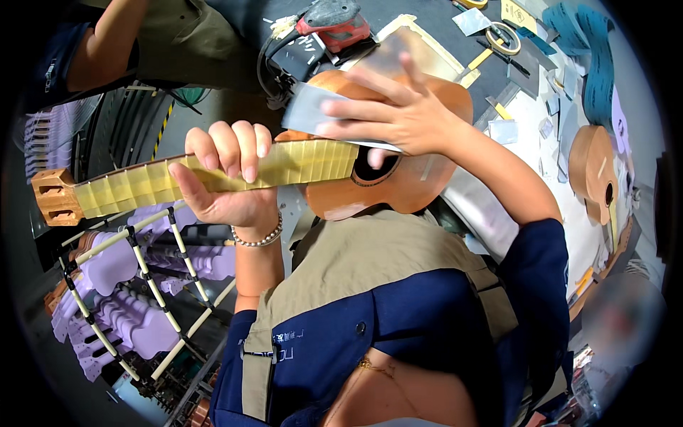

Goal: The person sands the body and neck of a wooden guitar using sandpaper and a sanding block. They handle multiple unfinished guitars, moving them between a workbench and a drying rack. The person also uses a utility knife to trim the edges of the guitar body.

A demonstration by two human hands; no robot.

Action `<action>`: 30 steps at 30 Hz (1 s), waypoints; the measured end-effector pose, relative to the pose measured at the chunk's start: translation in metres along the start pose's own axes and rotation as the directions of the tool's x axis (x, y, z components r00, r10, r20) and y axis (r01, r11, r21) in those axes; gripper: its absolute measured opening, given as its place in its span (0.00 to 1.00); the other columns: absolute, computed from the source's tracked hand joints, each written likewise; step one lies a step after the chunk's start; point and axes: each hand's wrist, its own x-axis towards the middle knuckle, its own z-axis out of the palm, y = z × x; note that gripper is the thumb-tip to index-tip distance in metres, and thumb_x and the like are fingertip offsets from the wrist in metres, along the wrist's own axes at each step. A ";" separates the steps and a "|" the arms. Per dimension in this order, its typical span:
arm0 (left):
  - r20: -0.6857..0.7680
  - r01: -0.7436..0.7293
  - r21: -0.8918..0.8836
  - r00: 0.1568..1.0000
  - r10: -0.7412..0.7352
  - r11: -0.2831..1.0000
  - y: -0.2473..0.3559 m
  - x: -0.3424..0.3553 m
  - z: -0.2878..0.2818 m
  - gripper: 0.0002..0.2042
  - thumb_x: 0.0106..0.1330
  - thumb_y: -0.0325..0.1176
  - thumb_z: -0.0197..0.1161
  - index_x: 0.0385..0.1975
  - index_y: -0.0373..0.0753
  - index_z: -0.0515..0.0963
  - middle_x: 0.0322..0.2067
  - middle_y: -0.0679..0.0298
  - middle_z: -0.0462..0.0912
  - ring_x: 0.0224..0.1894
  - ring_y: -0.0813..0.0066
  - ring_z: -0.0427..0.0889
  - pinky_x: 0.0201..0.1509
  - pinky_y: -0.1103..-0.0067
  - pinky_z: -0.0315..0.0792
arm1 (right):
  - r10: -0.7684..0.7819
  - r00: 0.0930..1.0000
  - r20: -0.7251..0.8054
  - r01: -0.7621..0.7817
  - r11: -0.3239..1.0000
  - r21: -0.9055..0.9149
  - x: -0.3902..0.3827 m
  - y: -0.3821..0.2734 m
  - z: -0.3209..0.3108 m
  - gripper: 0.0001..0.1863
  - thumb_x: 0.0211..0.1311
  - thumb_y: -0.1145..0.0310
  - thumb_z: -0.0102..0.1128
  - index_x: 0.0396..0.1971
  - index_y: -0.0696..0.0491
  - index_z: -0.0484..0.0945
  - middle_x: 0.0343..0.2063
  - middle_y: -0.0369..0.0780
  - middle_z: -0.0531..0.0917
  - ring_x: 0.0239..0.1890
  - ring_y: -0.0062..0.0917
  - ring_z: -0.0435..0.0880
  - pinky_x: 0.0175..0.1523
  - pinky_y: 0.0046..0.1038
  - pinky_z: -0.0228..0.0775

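Observation:
A small brown ukulele lies across my front, body to the right and slotted headstock to the left. Strips of yellow tape cover its fretboard. My left hand is wrapped round the neck, fingers over the far edge and thumb at the near side. Above the body, by the sound hole, my right hand holds a thin light-grey sheet, its thumb below and fingers over it. The right fingers are blurred by motion, and the sheet hides part of the body.
A red and black power sander stands on the bench beyond. Tape rolls, paper scraps and blue-green abrasive strips lie at the far right. Another ukulele rests at right. A rack holds lilac-covered bodies at lower left. Another person's arm shows at upper left.

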 end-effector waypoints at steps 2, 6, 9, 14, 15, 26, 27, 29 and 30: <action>0.056 0.044 -0.050 0.998 -0.041 0.998 0.003 -0.003 -0.006 0.17 0.64 0.48 0.51 0.20 0.44 0.62 0.15 0.71 0.60 0.17 0.81 0.61 0.29 0.80 0.59 | 0.075 0.997 0.037 -0.073 0.997 -0.036 -0.043 0.001 0.006 0.33 0.54 0.37 0.31 0.61 0.30 0.59 0.63 0.21 0.58 0.67 0.21 0.51 0.66 0.50 0.13; 0.050 0.051 -0.019 0.997 -0.050 0.999 -0.002 0.000 0.005 0.16 0.64 0.46 0.51 0.19 0.44 0.61 0.15 0.71 0.59 0.17 0.82 0.60 0.29 0.80 0.59 | 0.185 0.983 0.020 -0.186 0.982 0.026 0.013 -0.018 -0.008 0.37 0.58 0.34 0.14 0.60 0.34 0.62 0.61 0.20 0.62 0.67 0.26 0.51 0.66 0.48 0.08; 0.043 0.031 0.008 0.999 -0.031 1.000 0.000 0.004 0.006 0.14 0.63 0.44 0.51 0.19 0.44 0.61 0.15 0.72 0.60 0.17 0.82 0.60 0.29 0.80 0.59 | 0.382 0.921 0.073 -0.388 0.917 0.098 0.010 -0.020 -0.004 0.35 0.54 0.38 0.30 0.63 0.36 0.56 0.64 0.25 0.56 0.68 0.29 0.47 0.64 0.52 0.10; 0.038 0.007 -0.027 0.999 -0.006 1.000 -0.005 0.004 -0.001 0.13 0.64 0.43 0.47 0.20 0.45 0.59 0.16 0.71 0.60 0.17 0.81 0.60 0.28 0.79 0.59 | 0.694 0.698 0.178 -0.716 0.668 0.203 -0.014 -0.036 0.001 0.41 0.49 0.42 0.50 0.65 0.36 0.51 0.66 0.28 0.51 0.69 0.33 0.40 0.62 0.58 0.14; 0.027 -0.004 -0.025 1.000 0.004 1.000 -0.008 0.002 0.001 0.13 0.64 0.42 0.47 0.20 0.45 0.59 0.16 0.71 0.59 0.17 0.81 0.60 0.28 0.79 0.59 | 0.640 0.736 0.221 -0.677 0.703 0.218 0.002 -0.044 -0.007 0.43 0.47 0.46 0.56 0.65 0.37 0.51 0.67 0.27 0.49 0.69 0.33 0.40 0.62 0.60 0.18; -0.065 0.003 0.035 0.998 -0.001 0.999 -0.002 0.006 -0.028 0.11 0.61 0.39 0.50 0.19 0.43 0.63 0.16 0.71 0.60 0.18 0.82 0.61 0.27 0.82 0.59 | 0.780 0.584 0.226 -0.809 0.583 0.077 -0.044 -0.048 0.021 0.32 0.58 0.53 0.50 0.63 0.43 0.57 0.63 0.34 0.58 0.66 0.33 0.51 0.63 0.59 0.31; -0.083 0.014 0.045 0.996 -0.010 0.999 -0.001 0.006 -0.030 0.11 0.60 0.39 0.51 0.19 0.43 0.64 0.16 0.71 0.61 0.18 0.82 0.61 0.27 0.82 0.59 | 0.786 0.582 0.209 -0.811 0.581 0.073 -0.051 -0.042 0.029 0.32 0.58 0.53 0.49 0.63 0.42 0.56 0.63 0.33 0.58 0.66 0.32 0.51 0.63 0.59 0.31; -0.098 0.021 0.051 0.995 -0.015 0.998 0.001 0.004 -0.041 0.11 0.60 0.39 0.51 0.19 0.43 0.64 0.16 0.72 0.61 0.18 0.82 0.61 0.27 0.82 0.59 | 0.846 0.361 0.393 -0.925 0.378 0.035 -0.083 -0.015 0.038 0.29 0.63 0.50 0.41 0.63 0.41 0.55 0.64 0.33 0.55 0.67 0.31 0.48 0.64 0.58 0.27; -0.100 0.031 0.057 0.995 -0.025 0.998 0.002 0.006 -0.041 0.10 0.59 0.39 0.52 0.19 0.43 0.64 0.16 0.72 0.61 0.18 0.82 0.61 0.27 0.82 0.59 | 0.894 0.390 0.220 -0.905 0.417 -0.091 -0.121 -0.009 0.060 0.28 0.65 0.51 0.36 0.64 0.42 0.52 0.65 0.33 0.55 0.67 0.31 0.49 0.64 0.57 0.27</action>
